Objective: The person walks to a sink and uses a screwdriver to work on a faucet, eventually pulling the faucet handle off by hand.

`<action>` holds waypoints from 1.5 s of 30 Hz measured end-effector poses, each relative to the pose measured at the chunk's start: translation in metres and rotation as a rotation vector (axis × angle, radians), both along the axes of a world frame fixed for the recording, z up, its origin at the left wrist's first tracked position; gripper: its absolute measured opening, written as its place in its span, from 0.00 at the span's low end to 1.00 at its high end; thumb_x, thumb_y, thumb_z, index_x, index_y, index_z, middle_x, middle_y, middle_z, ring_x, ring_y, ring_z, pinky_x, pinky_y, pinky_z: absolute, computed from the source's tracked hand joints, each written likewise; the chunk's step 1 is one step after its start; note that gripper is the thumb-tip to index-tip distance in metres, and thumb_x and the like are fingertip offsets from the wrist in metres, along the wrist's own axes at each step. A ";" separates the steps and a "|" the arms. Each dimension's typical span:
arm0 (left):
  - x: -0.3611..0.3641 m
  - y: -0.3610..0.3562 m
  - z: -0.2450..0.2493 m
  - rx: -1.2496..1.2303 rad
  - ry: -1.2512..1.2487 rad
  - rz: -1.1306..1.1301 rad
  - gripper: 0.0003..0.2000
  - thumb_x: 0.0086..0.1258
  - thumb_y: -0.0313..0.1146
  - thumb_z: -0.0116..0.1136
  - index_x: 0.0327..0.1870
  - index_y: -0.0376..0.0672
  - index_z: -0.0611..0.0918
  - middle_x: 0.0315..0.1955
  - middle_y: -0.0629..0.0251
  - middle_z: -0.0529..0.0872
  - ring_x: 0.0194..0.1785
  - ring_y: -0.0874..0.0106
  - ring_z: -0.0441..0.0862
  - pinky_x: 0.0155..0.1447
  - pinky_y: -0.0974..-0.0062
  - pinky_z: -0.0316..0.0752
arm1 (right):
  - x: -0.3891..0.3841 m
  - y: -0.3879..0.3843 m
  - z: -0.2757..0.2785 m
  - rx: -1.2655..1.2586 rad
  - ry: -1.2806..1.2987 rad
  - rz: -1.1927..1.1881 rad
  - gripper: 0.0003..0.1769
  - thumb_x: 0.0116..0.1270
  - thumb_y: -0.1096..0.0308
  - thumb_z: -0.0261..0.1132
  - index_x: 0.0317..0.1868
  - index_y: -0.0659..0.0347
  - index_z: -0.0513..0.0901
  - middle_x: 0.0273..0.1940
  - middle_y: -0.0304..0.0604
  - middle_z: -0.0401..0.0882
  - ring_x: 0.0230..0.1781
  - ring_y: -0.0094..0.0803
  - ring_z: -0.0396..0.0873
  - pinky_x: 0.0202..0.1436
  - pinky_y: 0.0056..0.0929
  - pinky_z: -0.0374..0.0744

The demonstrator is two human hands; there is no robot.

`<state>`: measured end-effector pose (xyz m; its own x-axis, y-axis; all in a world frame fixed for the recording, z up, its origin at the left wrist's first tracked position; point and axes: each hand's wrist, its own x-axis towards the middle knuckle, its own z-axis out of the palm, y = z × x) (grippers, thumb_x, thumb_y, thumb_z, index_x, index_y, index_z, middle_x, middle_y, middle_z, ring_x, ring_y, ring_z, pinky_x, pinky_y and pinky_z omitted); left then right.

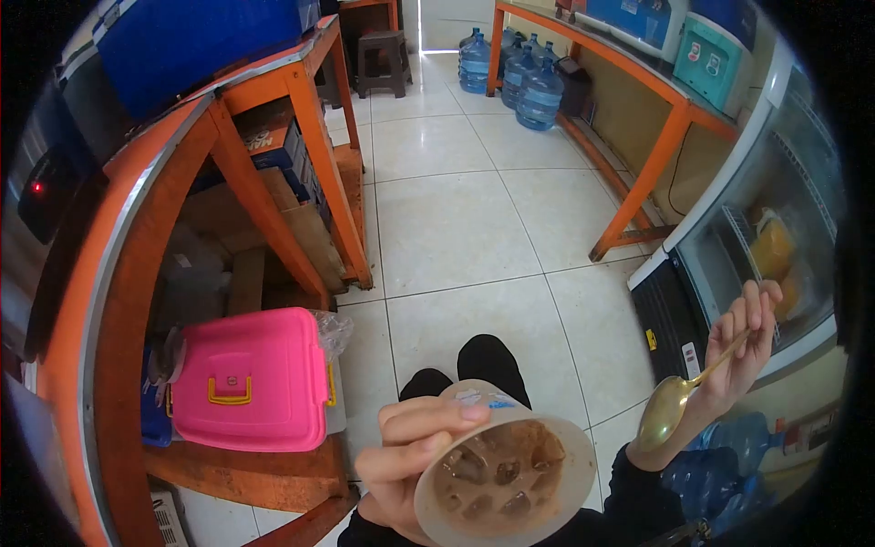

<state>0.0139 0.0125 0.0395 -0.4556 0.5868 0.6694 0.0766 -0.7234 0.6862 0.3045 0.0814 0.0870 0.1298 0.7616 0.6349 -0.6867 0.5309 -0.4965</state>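
A whitish cup (583, 465) with a brown drink and several ice cubes in it is tilted toward the camera at the bottom centre. My left hand (401, 456) is wrapped round its left side, thumb near the rim. On the right, my right hand (734, 351) is raised, its fingers closed on the handle of a gold spoon (663, 412). The spoon's bowl hangs down to the left, apart from the cup.
A pink box (251, 378) with yellow handles sits on a low wooden shelf (255, 474) at left. Orange tables (301, 109) flank the tiled floor. A glass-door fridge (702, 264) stands at right, water jugs (540, 96) and a stool (384, 64) farther back.
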 end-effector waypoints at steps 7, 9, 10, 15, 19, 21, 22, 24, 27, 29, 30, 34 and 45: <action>-0.017 -0.004 -0.009 0.047 0.088 0.041 0.09 0.70 0.29 0.51 0.42 0.41 0.64 0.37 0.49 0.78 0.32 0.66 0.76 0.40 0.68 0.75 | 0.010 -0.002 -0.011 -0.027 0.019 -0.037 0.03 0.74 0.73 0.45 0.45 0.57 0.65 0.26 0.38 0.64 0.14 0.17 0.57 0.15 0.16 0.59; -0.018 -0.005 -0.013 0.061 -0.014 0.008 0.09 0.70 0.29 0.51 0.42 0.41 0.64 0.36 0.49 0.78 0.32 0.65 0.75 0.40 0.68 0.76 | 0.011 -0.002 -0.014 -0.025 0.020 -0.045 0.03 0.74 0.74 0.45 0.45 0.57 0.65 0.26 0.38 0.64 0.14 0.17 0.56 0.15 0.16 0.59; -0.020 -0.004 -0.017 0.110 0.016 0.028 0.09 0.70 0.29 0.51 0.42 0.40 0.65 0.36 0.48 0.78 0.32 0.65 0.76 0.40 0.68 0.76 | 0.012 -0.002 -0.015 -0.030 0.021 -0.051 0.03 0.74 0.74 0.45 0.45 0.57 0.64 0.26 0.38 0.64 0.14 0.17 0.56 0.15 0.16 0.59; -0.032 -0.003 -0.016 0.225 0.106 -0.052 0.09 0.69 0.29 0.51 0.42 0.38 0.65 0.35 0.47 0.77 0.32 0.63 0.76 0.39 0.67 0.77 | 0.013 -0.003 -0.016 -0.039 0.034 -0.058 0.03 0.74 0.74 0.45 0.45 0.57 0.64 0.26 0.38 0.64 0.14 0.17 0.56 0.14 0.16 0.59; -0.028 -0.007 -0.011 0.237 0.134 -0.058 0.10 0.70 0.32 0.50 0.46 0.40 0.66 0.35 0.49 0.78 0.35 0.62 0.76 0.41 0.67 0.76 | 0.013 -0.003 -0.017 -0.035 0.041 -0.049 0.03 0.74 0.74 0.45 0.45 0.57 0.64 0.26 0.39 0.64 0.14 0.17 0.57 0.14 0.16 0.59; -0.028 -0.006 -0.009 0.242 0.106 -0.053 0.10 0.70 0.33 0.50 0.47 0.41 0.66 0.35 0.50 0.78 0.36 0.62 0.76 0.42 0.66 0.75 | 0.014 -0.003 -0.018 -0.036 0.047 -0.044 0.03 0.74 0.74 0.45 0.45 0.57 0.65 0.26 0.39 0.64 0.14 0.17 0.57 0.14 0.16 0.59; -0.032 -0.006 -0.010 0.263 0.151 -0.065 0.11 0.71 0.35 0.49 0.48 0.42 0.66 0.35 0.51 0.78 0.36 0.62 0.76 0.44 0.66 0.75 | 0.015 -0.003 -0.018 -0.035 0.046 -0.042 0.03 0.74 0.74 0.45 0.45 0.57 0.65 0.26 0.39 0.64 0.14 0.17 0.57 0.14 0.16 0.59; -0.037 -0.006 -0.010 0.282 0.199 -0.078 0.11 0.71 0.36 0.48 0.49 0.43 0.66 0.36 0.52 0.78 0.37 0.62 0.76 0.45 0.66 0.74 | 0.016 -0.003 -0.019 -0.035 0.047 -0.040 0.03 0.74 0.74 0.46 0.44 0.58 0.65 0.26 0.39 0.64 0.13 0.17 0.57 0.14 0.16 0.59; -0.038 -0.008 -0.007 0.284 0.218 -0.119 0.12 0.72 0.39 0.48 0.50 0.43 0.67 0.37 0.52 0.78 0.38 0.61 0.75 0.46 0.66 0.73 | 0.017 -0.003 -0.020 -0.037 0.044 -0.049 0.03 0.74 0.74 0.45 0.45 0.57 0.65 0.26 0.38 0.64 0.13 0.17 0.57 0.14 0.16 0.59; -0.033 -0.009 -0.003 0.303 0.174 -0.111 0.13 0.71 0.39 0.49 0.50 0.43 0.67 0.38 0.53 0.78 0.40 0.60 0.75 0.46 0.66 0.73 | 0.017 -0.003 -0.022 -0.034 0.046 -0.047 0.03 0.74 0.73 0.45 0.45 0.57 0.65 0.26 0.38 0.64 0.14 0.17 0.57 0.14 0.16 0.58; -0.035 -0.009 -0.003 0.304 0.175 -0.111 0.13 0.71 0.39 0.49 0.50 0.43 0.67 0.38 0.53 0.78 0.40 0.60 0.75 0.46 0.66 0.73 | 0.017 -0.003 -0.022 -0.033 0.047 -0.047 0.03 0.74 0.73 0.45 0.45 0.57 0.65 0.26 0.38 0.64 0.14 0.17 0.57 0.14 0.16 0.58; -0.042 -0.009 -0.002 0.308 0.228 -0.192 0.14 0.69 0.38 0.52 0.51 0.43 0.68 0.39 0.53 0.78 0.40 0.59 0.74 0.46 0.66 0.73 | 0.017 -0.004 -0.022 -0.040 0.050 -0.060 0.03 0.74 0.73 0.45 0.45 0.57 0.65 0.27 0.38 0.64 0.14 0.17 0.57 0.15 0.16 0.59; -0.036 -0.008 -0.002 0.332 0.191 -0.136 0.15 0.69 0.39 0.53 0.51 0.44 0.68 0.39 0.54 0.77 0.40 0.59 0.74 0.43 0.67 0.74 | 0.019 -0.004 -0.023 -0.041 0.048 -0.058 0.04 0.74 0.74 0.45 0.46 0.58 0.65 0.26 0.38 0.64 0.14 0.16 0.56 0.15 0.16 0.59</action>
